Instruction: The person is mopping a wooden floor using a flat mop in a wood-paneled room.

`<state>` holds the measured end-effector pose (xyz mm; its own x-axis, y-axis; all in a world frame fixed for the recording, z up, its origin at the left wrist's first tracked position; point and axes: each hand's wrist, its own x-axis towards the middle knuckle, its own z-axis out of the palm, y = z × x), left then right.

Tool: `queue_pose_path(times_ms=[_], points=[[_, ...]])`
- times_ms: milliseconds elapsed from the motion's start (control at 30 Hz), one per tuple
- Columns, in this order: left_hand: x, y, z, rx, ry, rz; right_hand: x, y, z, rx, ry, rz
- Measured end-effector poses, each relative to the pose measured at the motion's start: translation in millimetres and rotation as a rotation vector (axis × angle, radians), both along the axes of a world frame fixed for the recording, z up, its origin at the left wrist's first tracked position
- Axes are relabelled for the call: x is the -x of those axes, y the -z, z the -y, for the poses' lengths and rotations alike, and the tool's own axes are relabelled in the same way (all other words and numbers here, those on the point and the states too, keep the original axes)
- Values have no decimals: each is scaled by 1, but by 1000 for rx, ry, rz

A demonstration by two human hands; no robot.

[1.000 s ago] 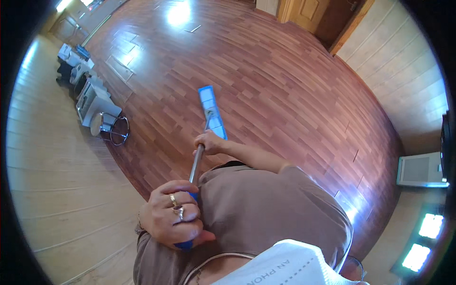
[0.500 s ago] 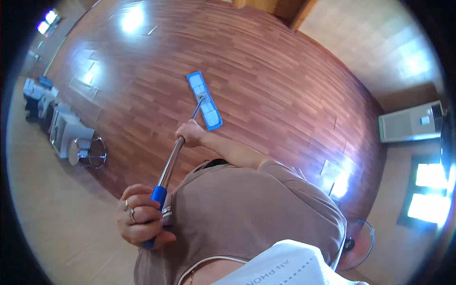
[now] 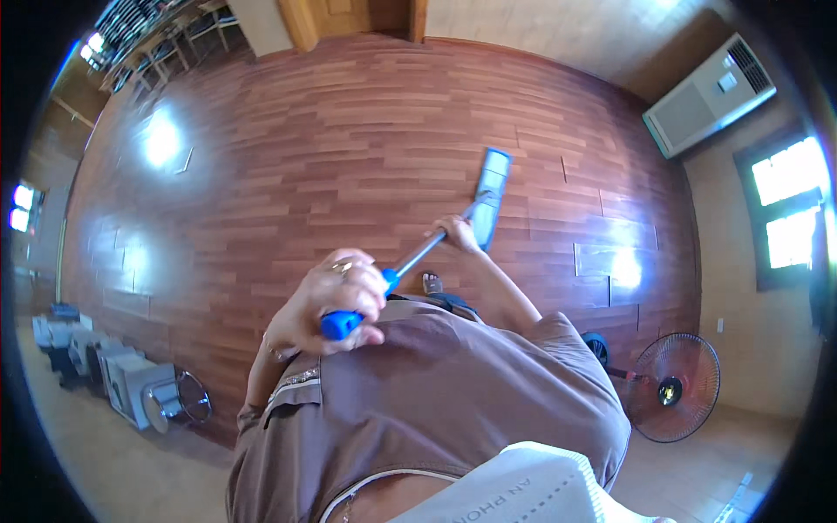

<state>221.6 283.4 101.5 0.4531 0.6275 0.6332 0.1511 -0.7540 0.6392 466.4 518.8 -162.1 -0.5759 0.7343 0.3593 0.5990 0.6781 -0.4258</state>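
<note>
I hold a flat mop (image 3: 495,179) by its handle, with both hands on it. My left hand (image 3: 327,301), wearing rings, is wrapped round the blue grip at the handle's top end, in front of my chest. Lower on the metal pole, my right hand (image 3: 459,234) is closed round it, arm reaching forward. The mop's long blue-edged head lies on the reddish wood-plank floor (image 3: 349,139), ahead and to the right of centre. Part of its near end is hidden behind my right hand and wrist. A sandalled foot (image 3: 432,281) shows below the pole.
On the right stand a fan (image 3: 670,390) and, along the wall, a white air-conditioning unit (image 3: 711,96). A round-based stool (image 3: 166,410) and white boxy equipment (image 3: 131,383) are at the left. Chairs (image 3: 161,57) stand far left; a wooden doorway (image 3: 349,19) is at the back.
The mop head has swung to the right and its angle has turned. My left hand has moved up and rightward with the grip, my right hand rightward. The whole view has turned.
</note>
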Motion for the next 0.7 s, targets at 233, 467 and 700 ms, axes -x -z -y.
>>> queue_pose_path(times_ms=[233,467,700], points=[[82,-6,-51,262,392,58,-4,-13,49,31,476,-261],[132,-40,-87,421,649,-135,55,-45,95,158,967,-306],[113,-74,-85,425,507,-103,46,-59,65,78,878,-283]])
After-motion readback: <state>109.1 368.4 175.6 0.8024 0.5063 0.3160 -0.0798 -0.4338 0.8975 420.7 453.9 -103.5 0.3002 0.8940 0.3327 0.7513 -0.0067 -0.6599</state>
